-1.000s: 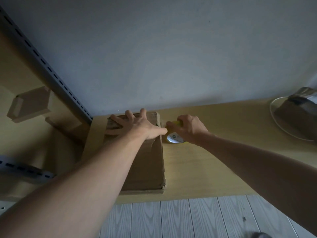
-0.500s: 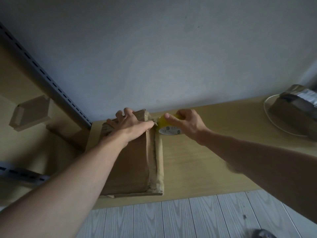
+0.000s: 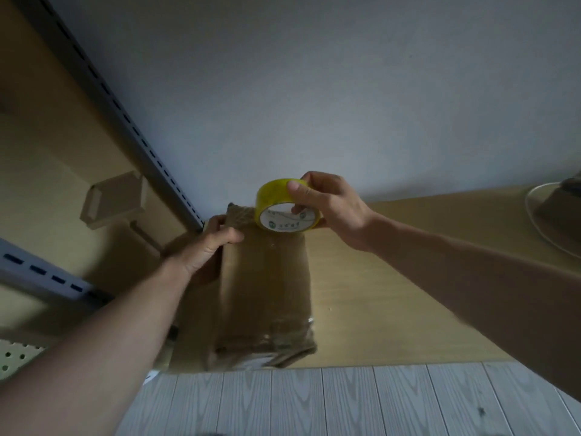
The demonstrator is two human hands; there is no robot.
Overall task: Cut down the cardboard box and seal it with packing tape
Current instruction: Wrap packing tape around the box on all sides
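Observation:
A brown cardboard box [image 3: 264, 287] stands tilted up on the wooden table [image 3: 393, 303], its near end by the table's front edge. Glossy tape covers its upper face. My left hand [image 3: 207, 247] grips the box's far left corner, thumb on the top face and fingers behind. My right hand [image 3: 330, 206] holds a yellow roll of packing tape [image 3: 283, 209] above the box's far end, thumb on the rim and fingers in the core. The roll touches or hangs just over the box's far right edge.
A grey slotted shelf upright [image 3: 125, 121] runs diagonally at the left, with a small cardboard piece [image 3: 113, 199] beyond it. A wrapped parcel on a round plate [image 3: 553, 215] sits at the far right. Grey plank flooring [image 3: 314, 401] lies below the table edge.
The box has been tipped up from lying flat. My left hand went from pressing on top to gripping its far left corner. My right hand lifted the tape roll up over the far end.

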